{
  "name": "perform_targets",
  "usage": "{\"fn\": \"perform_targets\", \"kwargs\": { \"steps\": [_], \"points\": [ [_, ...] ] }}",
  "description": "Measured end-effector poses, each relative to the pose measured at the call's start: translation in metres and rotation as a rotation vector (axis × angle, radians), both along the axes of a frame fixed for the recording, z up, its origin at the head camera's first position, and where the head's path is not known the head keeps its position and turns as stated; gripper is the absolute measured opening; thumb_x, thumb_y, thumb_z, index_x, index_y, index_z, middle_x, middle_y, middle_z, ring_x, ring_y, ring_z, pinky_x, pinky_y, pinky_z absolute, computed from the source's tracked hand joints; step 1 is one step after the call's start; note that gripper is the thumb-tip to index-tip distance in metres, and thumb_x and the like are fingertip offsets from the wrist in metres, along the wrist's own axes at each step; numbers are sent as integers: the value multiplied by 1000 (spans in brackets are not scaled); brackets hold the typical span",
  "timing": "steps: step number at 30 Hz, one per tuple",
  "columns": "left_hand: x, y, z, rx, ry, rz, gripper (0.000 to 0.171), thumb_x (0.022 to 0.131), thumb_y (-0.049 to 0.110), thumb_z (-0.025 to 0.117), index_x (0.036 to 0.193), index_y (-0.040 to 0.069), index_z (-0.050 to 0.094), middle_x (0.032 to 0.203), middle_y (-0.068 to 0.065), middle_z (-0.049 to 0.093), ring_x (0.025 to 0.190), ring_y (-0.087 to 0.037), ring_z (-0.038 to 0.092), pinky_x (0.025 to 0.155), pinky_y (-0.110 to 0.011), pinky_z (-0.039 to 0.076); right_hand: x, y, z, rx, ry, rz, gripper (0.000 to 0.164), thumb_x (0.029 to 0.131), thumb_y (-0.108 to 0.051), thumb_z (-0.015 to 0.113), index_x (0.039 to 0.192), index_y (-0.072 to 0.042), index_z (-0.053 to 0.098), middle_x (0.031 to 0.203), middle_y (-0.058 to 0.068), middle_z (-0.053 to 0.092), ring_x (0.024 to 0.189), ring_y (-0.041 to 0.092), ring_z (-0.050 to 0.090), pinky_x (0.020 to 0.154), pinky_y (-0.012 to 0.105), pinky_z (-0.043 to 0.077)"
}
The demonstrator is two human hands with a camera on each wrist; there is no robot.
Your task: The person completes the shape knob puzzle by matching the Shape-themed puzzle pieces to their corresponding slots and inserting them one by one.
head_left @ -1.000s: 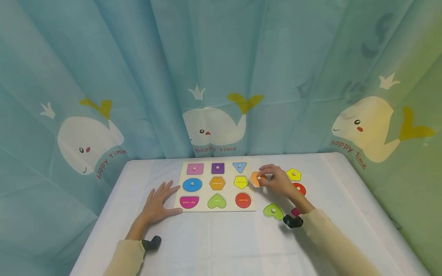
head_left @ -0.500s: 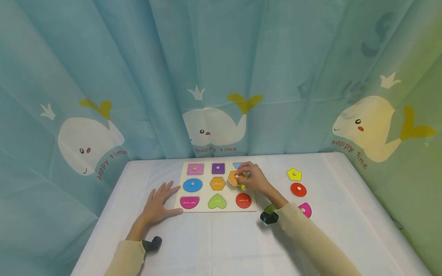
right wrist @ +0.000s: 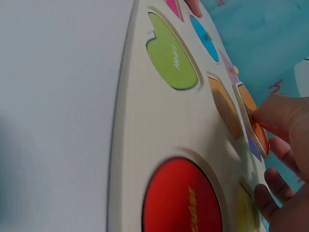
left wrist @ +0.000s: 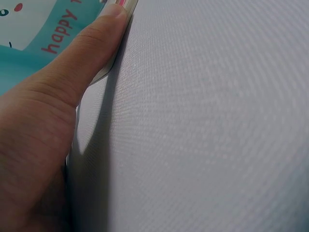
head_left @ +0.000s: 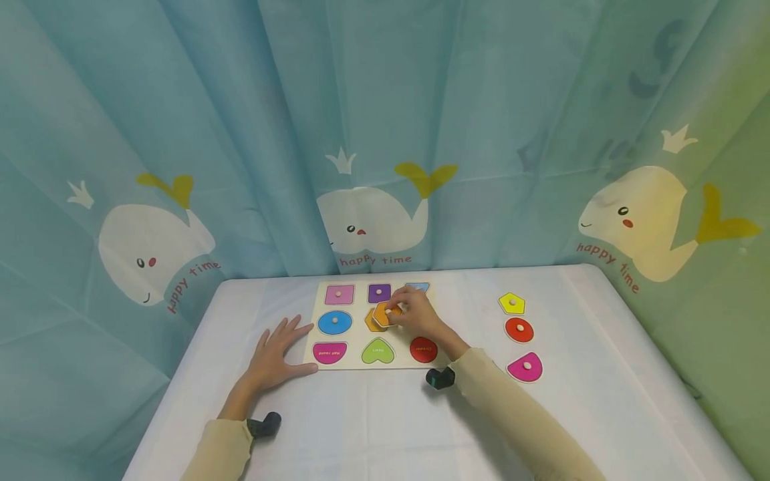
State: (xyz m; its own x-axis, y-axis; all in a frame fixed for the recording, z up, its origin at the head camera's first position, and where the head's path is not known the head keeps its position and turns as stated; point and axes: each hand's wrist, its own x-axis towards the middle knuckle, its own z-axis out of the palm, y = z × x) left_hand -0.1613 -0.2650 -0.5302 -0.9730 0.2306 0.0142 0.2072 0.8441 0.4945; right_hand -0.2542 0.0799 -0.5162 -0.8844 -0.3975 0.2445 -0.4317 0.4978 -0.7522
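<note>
A pale puzzle board [head_left: 355, 339] lies on the white table. My right hand [head_left: 423, 319] pinches the knob of an orange hexagon puzzle piece [head_left: 381, 316]. In the right wrist view the piece [right wrist: 249, 107] is tilted and raised just off the board, beside the orange hexagon recess [right wrist: 224, 107]. My left hand [head_left: 273, 357] lies spread at the board's left side, thumb and forefinger touching its edge. The left wrist view shows the thumb [left wrist: 84, 58] resting on the board's corner. Blue oval [head_left: 335, 322], pink rectangle [head_left: 331, 299] and purple square [head_left: 374, 298] knobbed pieces sit in the board.
To the board's right lie a yellow pentagon piece [head_left: 512, 309], a red circle piece [head_left: 515, 326] and a magenta half-round piece [head_left: 523, 374]. The green heart piece is hidden by the right arm. A blue whale-print curtain [head_left: 240, 220] hangs behind the table.
My right hand has carried the orange hexagon piece leftward from beside the board, over the yellow pentagon recess, to the orange hexagon recess. The left hand has stayed in place.
</note>
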Motion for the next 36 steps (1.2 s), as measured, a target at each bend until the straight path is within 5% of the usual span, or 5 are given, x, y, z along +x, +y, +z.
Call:
{"fn": "perform_targets", "kwargs": {
  "steps": [5,8,15,36],
  "points": [
    [0,0,0,3,-1,0,93,77,53,83,154,16,48,166,-18,29,154,-46,14,120,-71,1,3,-11,-6,-35,58,1,5,81,-4,79,86,-3,78,98,8,68,106,29,60,112,70,28],
    [0,0,0,3,1,2,93,77,53,83,154,16,48,166,-18,29,154,-46,14,120,-71,1,3,-16,-6,-5,43,-24,5,81,-4,80,85,-3,79,98,9,69,108,30,60,116,72,17],
    [0,-1,-1,1,8,1,93,77,53,83,154,16,48,166,-18,29,154,-46,15,120,-71,2,6,-25,-4,120,-26,-94,5,84,-11,83,88,-9,81,109,11,70,111,32,57,103,58,39],
    [0,-1,-1,4,2,3,93,77,54,83,154,16,48,166,-18,29,154,-46,14,119,-71,1,6,-26,-11,120,-94,-128,7,87,-18,83,91,-13,82,113,8,69,117,32,53,107,59,36]
  ]
}}
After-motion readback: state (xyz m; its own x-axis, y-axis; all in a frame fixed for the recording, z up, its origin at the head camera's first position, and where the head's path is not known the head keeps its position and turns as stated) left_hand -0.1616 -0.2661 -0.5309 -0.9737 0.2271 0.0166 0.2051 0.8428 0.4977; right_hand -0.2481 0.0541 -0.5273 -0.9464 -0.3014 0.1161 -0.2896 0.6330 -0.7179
